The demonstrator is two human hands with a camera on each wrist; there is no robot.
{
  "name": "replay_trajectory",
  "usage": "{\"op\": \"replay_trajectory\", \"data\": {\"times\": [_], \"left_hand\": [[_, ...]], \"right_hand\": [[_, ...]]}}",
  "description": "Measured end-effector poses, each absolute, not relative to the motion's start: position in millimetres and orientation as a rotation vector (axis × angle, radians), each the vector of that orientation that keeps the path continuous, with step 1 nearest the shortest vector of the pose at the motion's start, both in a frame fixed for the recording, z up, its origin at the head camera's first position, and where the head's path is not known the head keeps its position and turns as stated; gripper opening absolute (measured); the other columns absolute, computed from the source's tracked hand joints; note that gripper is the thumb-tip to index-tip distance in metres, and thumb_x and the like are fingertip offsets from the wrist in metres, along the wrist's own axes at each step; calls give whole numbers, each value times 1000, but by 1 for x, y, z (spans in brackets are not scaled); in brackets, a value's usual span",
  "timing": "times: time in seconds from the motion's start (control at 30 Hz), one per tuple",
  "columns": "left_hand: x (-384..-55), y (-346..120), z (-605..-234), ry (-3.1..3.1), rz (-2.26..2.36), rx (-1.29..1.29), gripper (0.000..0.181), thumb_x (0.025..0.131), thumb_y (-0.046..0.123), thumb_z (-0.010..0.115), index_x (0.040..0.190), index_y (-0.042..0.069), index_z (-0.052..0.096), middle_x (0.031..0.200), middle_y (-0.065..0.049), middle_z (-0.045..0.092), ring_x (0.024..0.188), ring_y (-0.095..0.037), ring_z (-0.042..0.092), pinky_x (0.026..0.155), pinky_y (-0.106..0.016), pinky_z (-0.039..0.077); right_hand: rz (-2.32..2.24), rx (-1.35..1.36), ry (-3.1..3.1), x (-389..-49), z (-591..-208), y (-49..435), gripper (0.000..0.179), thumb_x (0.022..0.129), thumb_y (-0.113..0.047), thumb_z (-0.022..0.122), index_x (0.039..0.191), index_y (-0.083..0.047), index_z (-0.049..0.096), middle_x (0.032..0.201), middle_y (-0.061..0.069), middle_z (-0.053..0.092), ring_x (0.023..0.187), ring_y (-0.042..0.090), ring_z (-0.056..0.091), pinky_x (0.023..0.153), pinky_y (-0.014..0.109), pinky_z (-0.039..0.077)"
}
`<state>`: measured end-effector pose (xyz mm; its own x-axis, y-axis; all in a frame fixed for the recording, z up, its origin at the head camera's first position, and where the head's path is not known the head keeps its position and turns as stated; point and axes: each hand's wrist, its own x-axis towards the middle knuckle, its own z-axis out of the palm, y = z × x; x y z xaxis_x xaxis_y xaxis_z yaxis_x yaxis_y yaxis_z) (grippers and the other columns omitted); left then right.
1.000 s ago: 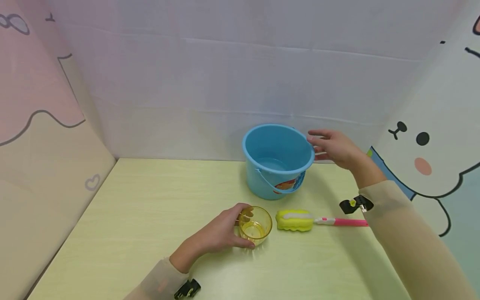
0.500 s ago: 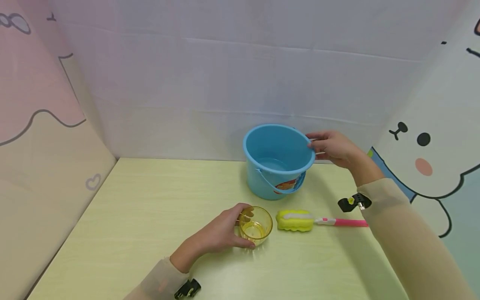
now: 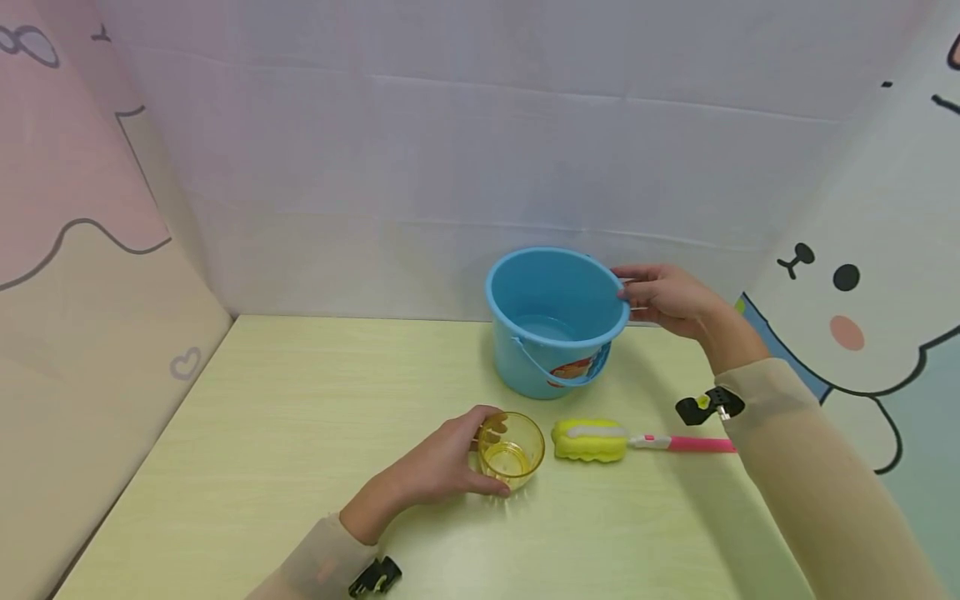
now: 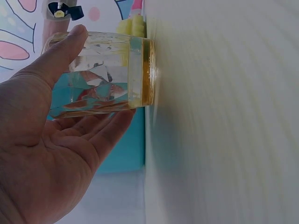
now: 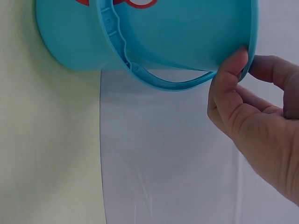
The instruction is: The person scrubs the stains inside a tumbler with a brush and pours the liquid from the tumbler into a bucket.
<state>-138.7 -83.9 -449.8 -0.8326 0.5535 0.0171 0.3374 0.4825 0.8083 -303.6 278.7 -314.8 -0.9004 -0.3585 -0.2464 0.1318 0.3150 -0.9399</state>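
Note:
A clear yellow-tinted glass (image 3: 517,458) stands upright on the table. My left hand (image 3: 446,467) holds it from the left, thumb on the near side and fingers round the far side. In the left wrist view the glass (image 4: 100,70) sits between thumb and fingers, its thick amber base at the table. Behind it is a light-blue bucket (image 3: 521,362) with its handle hanging down in front. My right hand (image 3: 667,302) pinches the bucket's right rim. The right wrist view shows fingers (image 5: 229,79) on the outside of the bucket (image 5: 187,32) and the thumb over the rim.
A sponge brush with a yellow head (image 3: 590,440) and a pink handle (image 3: 701,445) lies right of the glass, partly under the right sleeve in the head view. A white sheet (image 3: 375,192) hangs behind the table (image 3: 300,417). Printed panels flank both sides.
My right hand has moved slightly onto the bucket's rim, its fingers closing from spread to a pinch. The left hand, glass and brush have stayed put.

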Motion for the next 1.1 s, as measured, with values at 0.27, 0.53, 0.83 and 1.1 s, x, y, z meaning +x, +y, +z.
{"op": "replay_trajectory", "data": {"times": [0.27,0.53,0.83,1.1], "left_hand": [[-138,-85,-450,2484,1289,763,95,75,32,100,151,9,48,136,-3,64,128,-20,59,112,-44,47],[-137,-87,-447,2498,1289,754,95,75,32,100,151,8,48,136,-4,64,128,-22,60,112,-45,47],[-137,-90,-449,2506,1278,747,97,75,36,100,151,8,48,138,-5,63,129,-22,59,112,-46,47],[-136,-92,-448,2514,1280,749,96,75,34,100,151,8,48,139,-5,63,130,-23,59,112,-46,48]], "right_hand": [[-1653,-215,2119,-303,-316,281,63,111,-8,55,166,3,26,151,25,48,117,24,68,94,33,60],[-1686,-206,2094,-303,-317,277,64,111,-8,54,166,3,23,154,25,46,120,25,67,95,33,59],[-1709,-193,2084,-305,-321,274,64,111,-8,56,166,3,24,147,20,54,116,23,68,94,33,60],[-1732,-206,2057,-306,-321,272,65,110,-6,56,166,4,23,137,13,62,112,22,70,92,33,60]]}}
